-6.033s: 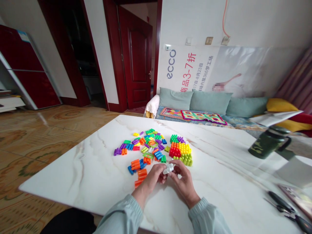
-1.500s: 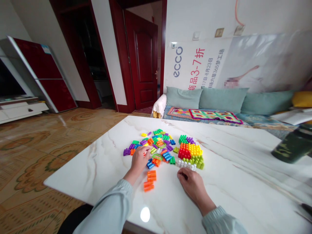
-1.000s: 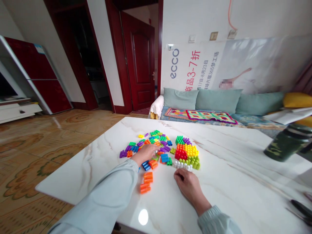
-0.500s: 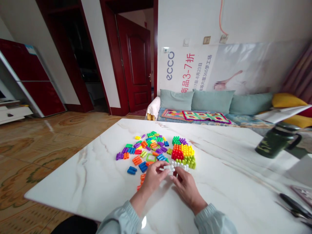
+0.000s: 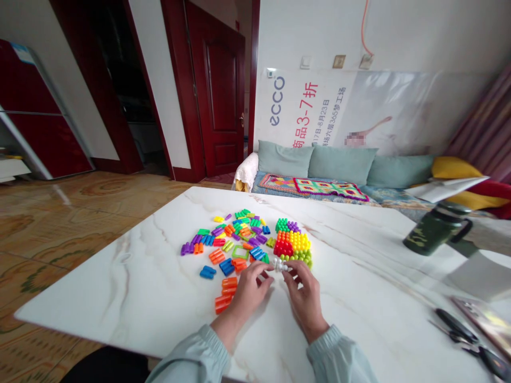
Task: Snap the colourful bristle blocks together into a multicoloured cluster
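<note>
Between the fingertips of both hands is a small cluster of white plastic building blocks with rounded knobs. My left hand pinches it from the left, its fingers curled. My right hand grips the other side with thumb and fingers, which partly hide the cluster. Just beyond stands a group of joined knobbed blocks: red, yellow, lime, green and purple. Close to my left wrist lie orange blocks.
Loose coloured blocks are scattered left of the joined group on the white marble-patterned table. At the right are a dark green camouflage mug, black-handled scissors and a flat device-like object. A sofa stands behind.
The white blocks have turned between my fingers and look more bunched. My right hand's fingers have risen slightly. The view has swung a little to the right.
</note>
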`<state>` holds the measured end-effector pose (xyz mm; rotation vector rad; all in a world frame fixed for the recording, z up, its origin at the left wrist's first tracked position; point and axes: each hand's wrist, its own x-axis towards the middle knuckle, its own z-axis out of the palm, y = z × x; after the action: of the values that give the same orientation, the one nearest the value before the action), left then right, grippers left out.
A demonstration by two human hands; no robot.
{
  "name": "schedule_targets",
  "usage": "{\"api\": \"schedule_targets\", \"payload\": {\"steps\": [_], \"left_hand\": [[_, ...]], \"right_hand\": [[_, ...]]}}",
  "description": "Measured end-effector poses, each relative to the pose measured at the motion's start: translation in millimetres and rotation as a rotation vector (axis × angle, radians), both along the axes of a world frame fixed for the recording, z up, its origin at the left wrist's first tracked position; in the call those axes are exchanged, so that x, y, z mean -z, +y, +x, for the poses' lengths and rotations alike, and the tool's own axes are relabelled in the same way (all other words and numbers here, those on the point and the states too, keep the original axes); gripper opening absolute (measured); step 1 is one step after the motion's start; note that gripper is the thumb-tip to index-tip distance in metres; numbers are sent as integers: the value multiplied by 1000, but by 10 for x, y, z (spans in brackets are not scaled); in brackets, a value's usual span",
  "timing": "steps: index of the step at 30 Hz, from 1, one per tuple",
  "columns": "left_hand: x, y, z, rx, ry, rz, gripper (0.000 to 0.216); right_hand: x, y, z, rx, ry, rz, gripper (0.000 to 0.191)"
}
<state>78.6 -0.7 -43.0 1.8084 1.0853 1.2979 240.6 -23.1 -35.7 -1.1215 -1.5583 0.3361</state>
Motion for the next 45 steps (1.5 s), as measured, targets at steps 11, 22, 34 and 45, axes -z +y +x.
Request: {"api": "schedule_targets", "payload": {"steps": [11, 22, 34, 45], "left_hand": [[24, 8, 14, 21, 120, 55, 13], [-18, -28, 15, 33, 281, 52, 30], [-15, -27, 8, 42, 324, 49, 34], [-5, -25, 17, 44, 343, 71, 31]], "right_hand": [[227, 180, 32, 60, -171, -94, 14], [201, 181, 31, 72, -141, -9, 16], [-7, -33, -19, 320, -503, -186, 27], [45, -1, -14, 256, -572, -218, 13]]}}
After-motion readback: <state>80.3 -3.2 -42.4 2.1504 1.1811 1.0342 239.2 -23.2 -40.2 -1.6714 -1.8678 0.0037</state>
